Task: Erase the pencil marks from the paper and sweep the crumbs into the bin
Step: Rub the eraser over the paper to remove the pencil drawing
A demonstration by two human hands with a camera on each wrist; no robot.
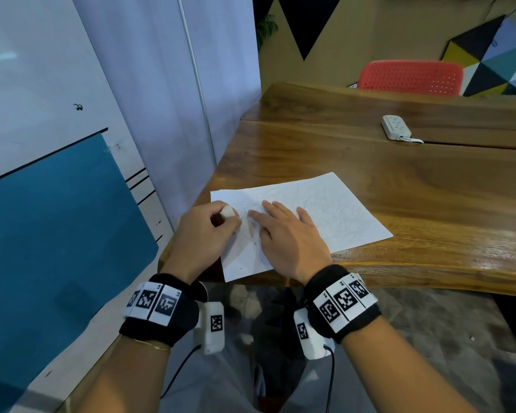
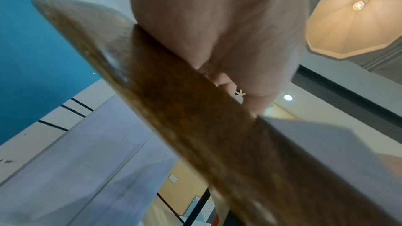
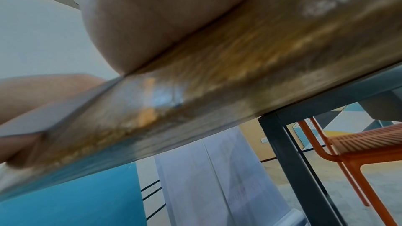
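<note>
A white sheet of paper [image 1: 325, 213] covered in faint pencil scribbles lies at the near left corner of the wooden table [image 1: 414, 180]. My left hand [image 1: 218, 222] grips a small white eraser [image 1: 227, 211] with curled fingers, pressed on the sheet's left part. My right hand [image 1: 277, 222] lies flat on the paper just right of it, fingers straight and spread. A few dark crumbs lie on the paper's near end between the hands. In the left wrist view my left hand [image 2: 228, 44] rests on the table edge [image 2: 195, 118]. In the right wrist view only the palm of my right hand [image 3: 152, 23] shows.
A white power strip [image 1: 396, 127] lies on the far part of the table. A red perforated chair [image 1: 411, 77] stands behind the table, and a grey curtain [image 1: 173, 93] hangs at the left. No bin is in view. The table's dark metal leg [image 3: 289, 161] shows below.
</note>
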